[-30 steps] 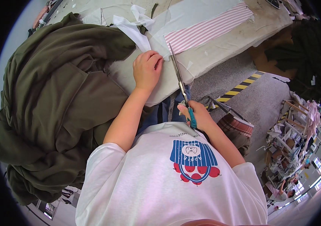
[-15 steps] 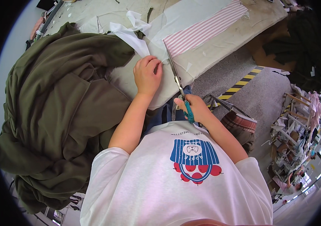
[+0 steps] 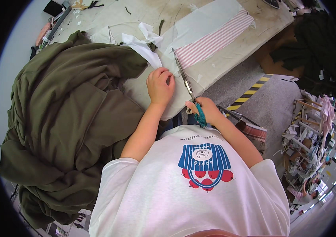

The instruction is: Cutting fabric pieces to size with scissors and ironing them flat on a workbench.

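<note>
My right hand grips a pair of long metal scissors by handles wrapped in teal cloth. The blades point away from me, their tips at the near left end of a pink-and-white striped fabric strip. A thin white sheet lies along and under that strip. My left hand rests at the table's near edge, left of the blades, with curled fingers closed on the thin sheet's near end; the fingertips are partly hidden. Just beyond them, a loose white cloth strip lies crumpled.
A large heap of dark olive fabric covers the left side of the pale table. Dark fabric is piled at the far right beside a cardboard box. Yellow-black tape marks the floor; a person is far off.
The view has shifted slightly, so the table and both hands sit a little lower and to the right. Both hands keep nearly the same hold, and the scissors stay at the strip's end.
</note>
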`<state>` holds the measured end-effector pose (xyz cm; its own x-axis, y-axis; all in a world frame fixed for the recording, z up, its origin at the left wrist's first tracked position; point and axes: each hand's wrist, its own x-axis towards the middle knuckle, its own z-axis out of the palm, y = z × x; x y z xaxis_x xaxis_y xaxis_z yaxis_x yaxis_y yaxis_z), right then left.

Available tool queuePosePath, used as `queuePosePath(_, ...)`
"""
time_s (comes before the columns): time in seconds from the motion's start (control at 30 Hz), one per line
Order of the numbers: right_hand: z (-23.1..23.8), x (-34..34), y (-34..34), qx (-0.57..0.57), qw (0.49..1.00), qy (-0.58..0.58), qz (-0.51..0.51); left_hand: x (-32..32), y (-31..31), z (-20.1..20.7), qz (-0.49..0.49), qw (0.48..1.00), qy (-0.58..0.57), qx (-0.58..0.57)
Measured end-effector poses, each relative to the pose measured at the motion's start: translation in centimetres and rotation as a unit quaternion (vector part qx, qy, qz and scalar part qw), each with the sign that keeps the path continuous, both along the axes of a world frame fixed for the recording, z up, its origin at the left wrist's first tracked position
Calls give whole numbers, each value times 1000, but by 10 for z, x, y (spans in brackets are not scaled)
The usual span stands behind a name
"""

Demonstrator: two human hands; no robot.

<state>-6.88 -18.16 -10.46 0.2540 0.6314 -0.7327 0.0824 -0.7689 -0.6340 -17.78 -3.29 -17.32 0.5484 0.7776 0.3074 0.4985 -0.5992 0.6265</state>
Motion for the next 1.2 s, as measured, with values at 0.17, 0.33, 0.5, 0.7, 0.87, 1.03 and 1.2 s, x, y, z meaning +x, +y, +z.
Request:
queuePosePath(0.17, 1, -11, 7, -4, 999, -16, 39, -25, 4, 7, -3, 1000, 1, 1)
queuePosePath(0.33, 16, 17, -18, 31, 991, 59, 113, -18, 21, 12, 65, 977, -142, -144)
queuePosePath(0.5, 57, 93, -47, -13, 990, 71, 122, 21, 40, 35, 31, 996, -12, -82)
queuePosePath(0.7, 65, 231, -77, 40, 992, 108, -46, 112, 108, 41, 38, 984, 170, -34)
queuePosePath(0.87, 67, 385, -74, 44, 988, -21, -145, 286, 137, 120, -15, 834, -367, -411)
queuePosePath(1.03, 71, 536, -48, 95, 982, -128, -106, 422, 117, 113, -51, 900, -222, -371)
queuePosePath(1.2, 60, 657, 22, 90, 964, -249, 14, 489, 109, 72, 46, 974, 221, -7)
